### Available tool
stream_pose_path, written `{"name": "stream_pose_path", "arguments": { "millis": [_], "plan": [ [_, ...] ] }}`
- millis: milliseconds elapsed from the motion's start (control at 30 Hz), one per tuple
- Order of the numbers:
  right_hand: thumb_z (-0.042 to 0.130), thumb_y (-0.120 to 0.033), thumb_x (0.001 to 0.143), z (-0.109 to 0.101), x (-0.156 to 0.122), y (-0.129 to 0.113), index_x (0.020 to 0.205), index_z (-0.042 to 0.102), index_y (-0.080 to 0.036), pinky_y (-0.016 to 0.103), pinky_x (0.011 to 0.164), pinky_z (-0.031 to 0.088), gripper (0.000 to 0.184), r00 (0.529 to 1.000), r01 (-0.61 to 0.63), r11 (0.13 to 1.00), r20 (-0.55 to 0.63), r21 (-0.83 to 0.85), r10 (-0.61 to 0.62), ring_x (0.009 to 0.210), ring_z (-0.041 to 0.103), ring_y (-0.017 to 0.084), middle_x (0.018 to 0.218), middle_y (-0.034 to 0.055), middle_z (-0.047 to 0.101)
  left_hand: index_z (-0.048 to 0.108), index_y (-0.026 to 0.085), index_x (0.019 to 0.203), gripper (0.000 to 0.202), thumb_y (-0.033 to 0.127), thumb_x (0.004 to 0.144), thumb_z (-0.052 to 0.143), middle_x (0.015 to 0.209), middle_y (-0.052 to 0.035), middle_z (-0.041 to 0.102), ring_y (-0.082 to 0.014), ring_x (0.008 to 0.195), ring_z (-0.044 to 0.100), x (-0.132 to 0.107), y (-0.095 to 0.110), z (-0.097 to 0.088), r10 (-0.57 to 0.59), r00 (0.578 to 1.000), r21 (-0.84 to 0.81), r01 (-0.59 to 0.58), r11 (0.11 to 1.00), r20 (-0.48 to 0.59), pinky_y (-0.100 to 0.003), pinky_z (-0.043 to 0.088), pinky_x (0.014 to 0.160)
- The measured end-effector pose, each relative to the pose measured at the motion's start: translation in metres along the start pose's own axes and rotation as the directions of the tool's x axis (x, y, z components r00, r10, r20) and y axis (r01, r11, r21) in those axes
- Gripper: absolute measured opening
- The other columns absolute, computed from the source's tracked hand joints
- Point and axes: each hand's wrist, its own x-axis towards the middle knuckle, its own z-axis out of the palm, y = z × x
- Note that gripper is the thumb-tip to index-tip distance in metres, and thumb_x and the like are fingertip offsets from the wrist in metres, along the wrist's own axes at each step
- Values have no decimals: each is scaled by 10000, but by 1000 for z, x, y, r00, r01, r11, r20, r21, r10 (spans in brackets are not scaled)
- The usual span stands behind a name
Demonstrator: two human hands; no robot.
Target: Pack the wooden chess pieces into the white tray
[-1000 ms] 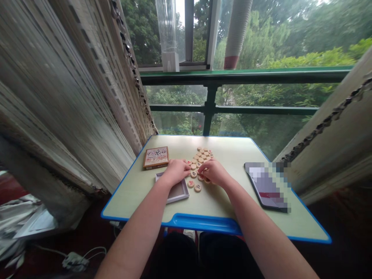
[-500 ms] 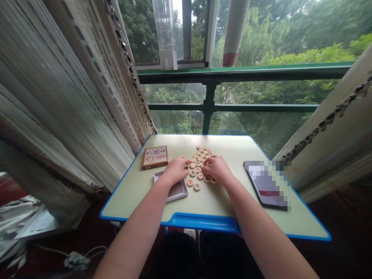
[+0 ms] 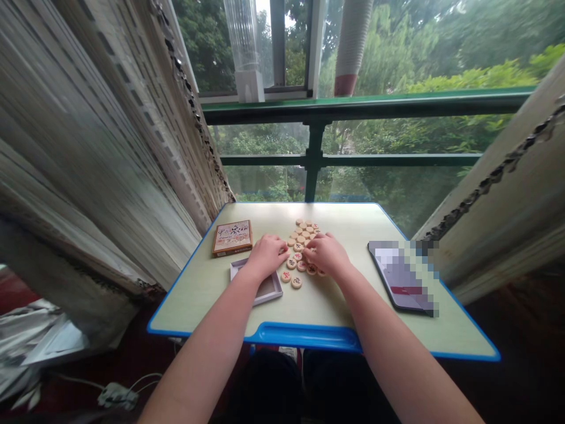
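Note:
Round wooden Chinese chess pieces (image 3: 298,247) lie in a loose cluster mid-table, some with red or black characters up, others blank side up. My left hand (image 3: 268,255) is at the cluster's left edge, with thumb and index finger pinched on a piece that is mostly hidden. On the right side, my right hand (image 3: 327,254) curls over the pieces, its thumb and fingertips closed around one; its palm covers others. Under my left forearm sits a shallow open box tray (image 3: 277,292), partly hidden. Its patterned box lid (image 3: 232,237), bearing Chinese characters, lies farther left.
A phone or tablet (image 3: 397,277), partly pixelated, lies on the right of the pale table (image 3: 189,282). The blue front edge has a pen groove (image 3: 309,337). Curtains (image 3: 101,118) hang at both sides, and a green railing (image 3: 371,107) stands behind the table.
The view has shifted slightly, so the scene sits a little to the left. Both hands stay at the cluster, with small finger movements among the pieces.

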Motion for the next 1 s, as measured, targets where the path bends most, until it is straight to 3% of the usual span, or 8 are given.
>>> {"name": "stream_pose_path", "arguments": {
  "millis": [200,467,600,767,1000],
  "plan": [
    [397,-261,872,4,4,3,720,699,-166,280,834,311,351,997,70,997,43,-31,-69,833,539,170,839,81,680,706,219,929,280,363,862,475,924,-55,686,-230,958,548,0,-1,1,7,1000,-28,-6,1000,21,-338,426,884],
    [385,-250,866,1,4,5,720,698,-161,279,812,313,356,999,4,999,44,-37,-3,804,529,169,844,87,669,630,207,1108,323,344,885,440,989,-82,679,-224,990,573,1,0,2,-61,998,-58,61,996,5,-319,444,863],
    [420,-270,856,1,2,6,778,712,-176,288,801,337,317,996,-82,997,-27,5,82,861,513,198,891,87,647,663,218,1059,308,306,895,418,978,-78,688,-223,985,579,1,0,1,-46,999,-49,47,998,24,-319,441,865],
    [491,-293,835,3,2,6,1014,699,-217,306,867,341,284,984,-126,989,-115,76,134,983,462,234,1044,84,608,685,236,1026,297,285,891,425,985,-63,698,-209,991,584,2,-1,1,-55,998,-46,57,997,31,-301,435,872],
    [509,-310,820,2,4,8,907,738,-237,324,845,337,255,991,-124,989,-40,75,127,952,449,237,1019,84,608,675,221,1022,304,268,898,401,999,-71,692,-205,1003,586,4,-1,2,-66,998,-40,67,997,24,-305,430,888]
  ]
}}
